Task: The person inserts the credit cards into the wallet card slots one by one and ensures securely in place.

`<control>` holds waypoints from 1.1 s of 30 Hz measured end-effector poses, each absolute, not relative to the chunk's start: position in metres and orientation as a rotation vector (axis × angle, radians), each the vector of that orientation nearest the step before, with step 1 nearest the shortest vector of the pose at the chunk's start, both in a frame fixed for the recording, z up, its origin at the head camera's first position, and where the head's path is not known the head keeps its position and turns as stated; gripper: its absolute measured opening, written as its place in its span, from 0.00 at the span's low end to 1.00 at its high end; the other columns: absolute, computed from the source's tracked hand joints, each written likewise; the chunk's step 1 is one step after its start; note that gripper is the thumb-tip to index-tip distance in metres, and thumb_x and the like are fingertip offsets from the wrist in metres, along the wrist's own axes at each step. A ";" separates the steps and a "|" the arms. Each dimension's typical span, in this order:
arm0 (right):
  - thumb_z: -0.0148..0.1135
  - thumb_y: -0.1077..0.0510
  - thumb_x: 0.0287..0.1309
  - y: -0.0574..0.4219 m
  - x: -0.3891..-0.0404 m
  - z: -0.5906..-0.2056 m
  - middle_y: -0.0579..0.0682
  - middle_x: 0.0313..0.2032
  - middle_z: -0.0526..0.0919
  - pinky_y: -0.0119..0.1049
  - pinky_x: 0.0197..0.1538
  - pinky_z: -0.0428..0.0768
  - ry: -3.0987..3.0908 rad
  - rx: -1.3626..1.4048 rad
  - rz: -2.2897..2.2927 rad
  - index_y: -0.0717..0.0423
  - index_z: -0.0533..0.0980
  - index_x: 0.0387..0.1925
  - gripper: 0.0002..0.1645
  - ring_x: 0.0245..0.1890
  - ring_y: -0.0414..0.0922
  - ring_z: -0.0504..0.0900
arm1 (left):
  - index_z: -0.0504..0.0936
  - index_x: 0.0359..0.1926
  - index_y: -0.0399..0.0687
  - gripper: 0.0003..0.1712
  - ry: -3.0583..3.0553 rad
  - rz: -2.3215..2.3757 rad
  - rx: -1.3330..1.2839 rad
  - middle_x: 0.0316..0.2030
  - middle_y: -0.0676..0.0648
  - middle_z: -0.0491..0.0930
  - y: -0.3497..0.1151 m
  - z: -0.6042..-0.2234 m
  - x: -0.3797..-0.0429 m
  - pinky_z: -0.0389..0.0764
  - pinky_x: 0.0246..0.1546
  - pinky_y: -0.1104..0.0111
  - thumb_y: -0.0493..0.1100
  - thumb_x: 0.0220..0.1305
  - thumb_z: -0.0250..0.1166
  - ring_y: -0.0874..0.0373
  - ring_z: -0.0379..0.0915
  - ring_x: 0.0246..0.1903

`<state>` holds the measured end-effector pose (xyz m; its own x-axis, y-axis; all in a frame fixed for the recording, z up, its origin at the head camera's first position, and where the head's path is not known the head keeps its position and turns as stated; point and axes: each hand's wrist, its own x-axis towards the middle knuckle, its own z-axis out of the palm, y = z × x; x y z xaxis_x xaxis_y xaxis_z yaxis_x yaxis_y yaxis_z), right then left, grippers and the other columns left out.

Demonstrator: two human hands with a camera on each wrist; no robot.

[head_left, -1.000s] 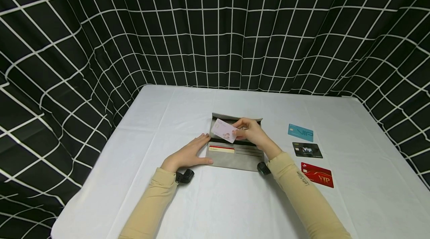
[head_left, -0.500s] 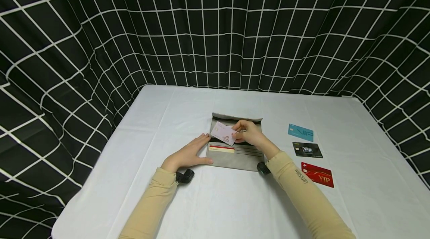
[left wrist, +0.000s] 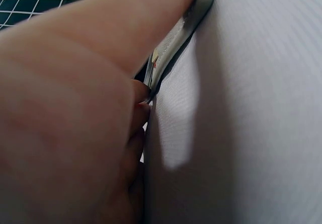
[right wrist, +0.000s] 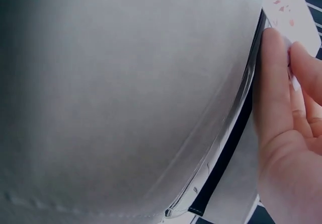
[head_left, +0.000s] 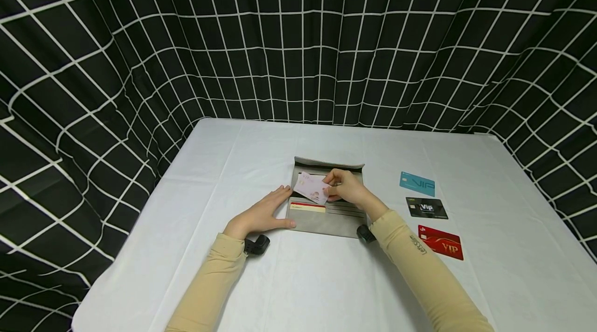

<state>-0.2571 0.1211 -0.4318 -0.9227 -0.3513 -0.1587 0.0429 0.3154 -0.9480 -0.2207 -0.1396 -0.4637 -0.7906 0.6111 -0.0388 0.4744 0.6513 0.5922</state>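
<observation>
A grey wallet (head_left: pixel 342 225) lies unfolded on the white table, its card slots facing up. In the front half, a cream card with a red stripe (head_left: pixel 308 207) sits in a slot on the left. My right hand (head_left: pixel 347 187) pinches a pale pink card (head_left: pixel 310 187) by its right end, over the middle of the wallet. The right wrist view shows thumb and fingers on this pink card (right wrist: pixel 292 15). My left hand (head_left: pixel 262 213) rests at the wallet's left edge with fingers extended, thumb at the lower corner and fingertips at the fold.
To the right, a teal card (head_left: pixel 417 184), a black card (head_left: pixel 426 208) and a red card (head_left: pixel 443 243) lie in a column, the red one partly behind the right sleeve (head_left: pixel 415 259). A black curtain with a white grid (head_left: pixel 308 37) hangs behind the table (head_left: pixel 242 156).
My right hand has lowered the pink card slightly toward the front half of the wallet, turning it a little. My left hand and the wallet have stayed in place.
</observation>
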 end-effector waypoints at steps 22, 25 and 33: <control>0.61 0.73 0.53 0.114 -0.257 -0.430 0.56 0.31 0.76 0.38 0.32 0.82 2.508 -0.438 -1.402 0.64 0.78 0.39 0.11 0.28 0.47 0.79 | 0.50 0.71 0.42 0.53 2.643 0.822 0.872 0.70 0.45 0.46 -0.139 -0.464 -0.221 0.45 0.66 0.59 0.63 0.55 0.64 0.54 0.36 0.69; 0.60 0.73 0.54 0.113 -0.257 -0.429 0.56 0.31 0.76 0.37 0.32 0.82 2.524 -0.442 -1.366 0.64 0.78 0.40 0.11 0.28 0.47 0.78 | 0.51 0.71 0.41 0.53 2.637 0.834 0.874 0.70 0.44 0.46 -0.139 -0.463 -0.221 0.44 0.66 0.59 0.62 0.55 0.64 0.53 0.36 0.69; 0.59 0.73 0.55 0.111 -0.256 -0.427 0.54 0.28 0.76 0.34 0.30 0.82 2.569 -0.471 -1.270 0.63 0.78 0.42 0.12 0.26 0.45 0.78 | 0.50 0.71 0.43 0.53 2.637 0.835 0.869 0.70 0.45 0.46 -0.138 -0.463 -0.221 0.44 0.66 0.60 0.63 0.54 0.64 0.54 0.36 0.69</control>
